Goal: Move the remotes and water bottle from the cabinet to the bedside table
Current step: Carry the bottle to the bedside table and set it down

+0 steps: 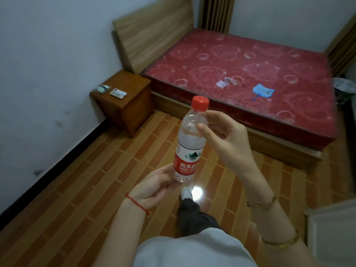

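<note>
The person is carrying the water bottle upright in mid-air above the brick-patterned floor, with the bedside table well ahead and to the left. The left hand is cupping the base of the bottle, its grip closing around the bottom edge, while the right hand is pinching the shoulder just below the red cap, thumb in front and fingers behind, its grip narrow around the clear plastic.

The bottle is looking nearly full, so it is probably weighing a fair amount for its size; the thin ribbed plastic is likely giving a little under pressure, and the smooth wet-looking wall may be slippery. Holding low at the labelled waist or under the base is seeming the safest hold, with the neck only steadying it.

The wooden tabletop is already carrying two small flat objects, one rounded and pale green, one rectangular and white, which may be the remotes, though they are too small to tell. The bed beside it is showing a red, rose-patterned mattress and a pale wooden headboard
</note>
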A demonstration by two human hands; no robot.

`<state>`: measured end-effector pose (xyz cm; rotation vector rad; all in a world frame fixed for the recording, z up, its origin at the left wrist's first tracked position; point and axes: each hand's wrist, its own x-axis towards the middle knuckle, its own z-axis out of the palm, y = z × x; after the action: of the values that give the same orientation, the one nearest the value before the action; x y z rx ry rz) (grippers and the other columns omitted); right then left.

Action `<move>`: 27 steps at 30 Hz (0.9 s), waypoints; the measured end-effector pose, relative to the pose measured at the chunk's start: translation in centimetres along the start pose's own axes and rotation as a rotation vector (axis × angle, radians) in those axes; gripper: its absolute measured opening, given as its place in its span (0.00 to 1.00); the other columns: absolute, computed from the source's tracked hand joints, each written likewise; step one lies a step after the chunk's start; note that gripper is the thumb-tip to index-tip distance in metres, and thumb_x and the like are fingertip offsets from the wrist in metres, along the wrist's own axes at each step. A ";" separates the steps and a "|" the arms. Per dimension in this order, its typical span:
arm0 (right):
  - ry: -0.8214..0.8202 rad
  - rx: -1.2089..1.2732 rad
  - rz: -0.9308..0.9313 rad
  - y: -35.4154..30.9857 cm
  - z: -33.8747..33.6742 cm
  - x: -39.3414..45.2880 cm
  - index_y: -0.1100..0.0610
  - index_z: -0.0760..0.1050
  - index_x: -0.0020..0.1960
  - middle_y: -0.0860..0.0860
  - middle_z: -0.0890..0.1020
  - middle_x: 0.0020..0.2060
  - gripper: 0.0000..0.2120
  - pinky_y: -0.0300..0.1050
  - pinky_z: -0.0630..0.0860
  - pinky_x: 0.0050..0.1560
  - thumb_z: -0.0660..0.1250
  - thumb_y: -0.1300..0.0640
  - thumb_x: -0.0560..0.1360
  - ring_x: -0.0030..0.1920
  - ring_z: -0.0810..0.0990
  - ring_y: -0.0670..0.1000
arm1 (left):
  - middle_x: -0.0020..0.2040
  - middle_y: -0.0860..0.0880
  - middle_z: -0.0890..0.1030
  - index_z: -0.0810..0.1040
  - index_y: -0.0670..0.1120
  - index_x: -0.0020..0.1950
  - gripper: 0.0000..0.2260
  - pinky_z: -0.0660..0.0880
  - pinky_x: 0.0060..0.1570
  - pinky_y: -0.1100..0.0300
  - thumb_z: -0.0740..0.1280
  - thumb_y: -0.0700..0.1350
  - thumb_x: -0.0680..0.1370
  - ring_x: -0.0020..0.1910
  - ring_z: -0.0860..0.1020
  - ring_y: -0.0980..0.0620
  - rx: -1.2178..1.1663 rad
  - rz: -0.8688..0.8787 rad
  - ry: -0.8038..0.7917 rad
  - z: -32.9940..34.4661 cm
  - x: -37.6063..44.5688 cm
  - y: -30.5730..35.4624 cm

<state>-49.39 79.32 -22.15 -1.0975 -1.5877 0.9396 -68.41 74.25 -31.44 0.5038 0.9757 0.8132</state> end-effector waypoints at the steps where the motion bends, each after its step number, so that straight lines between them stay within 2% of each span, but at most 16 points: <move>1: -0.016 0.009 -0.008 0.6 0.3 2.2 0.55 0.79 0.61 0.47 0.85 0.52 0.16 0.50 0.81 0.55 0.72 0.52 0.75 0.53 0.84 0.46 | 0.62 0.40 0.81 0.71 0.41 0.70 0.20 0.80 0.54 0.57 0.59 0.31 0.79 0.61 0.80 0.45 -0.018 0.010 0.030 -0.4 1.5 1.2; 3: -0.054 0.015 -0.028 1.7 0.8 7.1 0.55 0.79 0.61 0.47 0.85 0.52 0.16 0.50 0.81 0.55 0.72 0.52 0.75 0.53 0.84 0.46 | 0.63 0.40 0.80 0.68 0.41 0.72 0.22 0.79 0.57 0.54 0.60 0.30 0.78 0.62 0.79 0.44 -0.065 0.023 0.080 -1.2 4.7 4.1; 5: -0.084 0.031 -0.044 2.4 1.2 12.1 0.56 0.79 0.62 0.47 0.85 0.53 0.16 0.47 0.81 0.56 0.72 0.53 0.75 0.53 0.84 0.44 | 0.65 0.38 0.78 0.65 0.41 0.74 0.27 0.72 0.66 0.49 0.62 0.30 0.75 0.65 0.76 0.41 -0.132 0.040 0.107 -1.7 7.6 7.2; 8: -0.139 0.054 -0.077 3.3 1.9 19.5 0.57 0.79 0.61 0.46 0.85 0.52 0.16 0.44 0.81 0.55 0.72 0.54 0.75 0.53 0.84 0.43 | 0.66 0.37 0.77 0.64 0.39 0.74 0.30 0.66 0.71 0.45 0.67 0.34 0.72 0.67 0.75 0.39 -0.206 0.086 0.107 -2.2 11.7 12.1; 14: -0.250 0.098 -0.102 5.3 4.7 31.3 0.53 0.79 0.59 0.44 0.84 0.51 0.13 0.40 0.80 0.54 0.71 0.55 0.76 0.53 0.83 0.42 | 0.66 0.36 0.76 0.66 0.40 0.73 0.28 0.64 0.72 0.42 0.65 0.34 0.73 0.67 0.74 0.38 -0.363 0.148 0.236 -4.6 18.5 19.4; 19: -0.311 0.111 -0.113 7.7 7.9 38.9 0.53 0.78 0.60 0.42 0.83 0.51 0.13 0.35 0.79 0.53 0.71 0.56 0.76 0.53 0.83 0.39 | 0.64 0.36 0.78 0.71 0.39 0.68 0.17 0.68 0.69 0.44 0.59 0.34 0.80 0.66 0.75 0.40 -0.390 0.168 0.309 -7.2 23.3 24.1; 27: -0.358 0.117 -0.135 12.0 14.7 52.2 0.55 0.79 0.61 0.43 0.84 0.52 0.14 0.37 0.79 0.54 0.71 0.56 0.76 0.54 0.83 0.40 | 0.65 0.37 0.77 0.69 0.37 0.70 0.19 0.66 0.71 0.44 0.62 0.36 0.79 0.67 0.75 0.40 -0.422 0.183 0.389 -14.3 32.4 32.7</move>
<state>-68.33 131.54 -22.56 -0.7593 -1.8422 1.1678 -83.03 120.17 -32.50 0.0673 1.0820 1.2784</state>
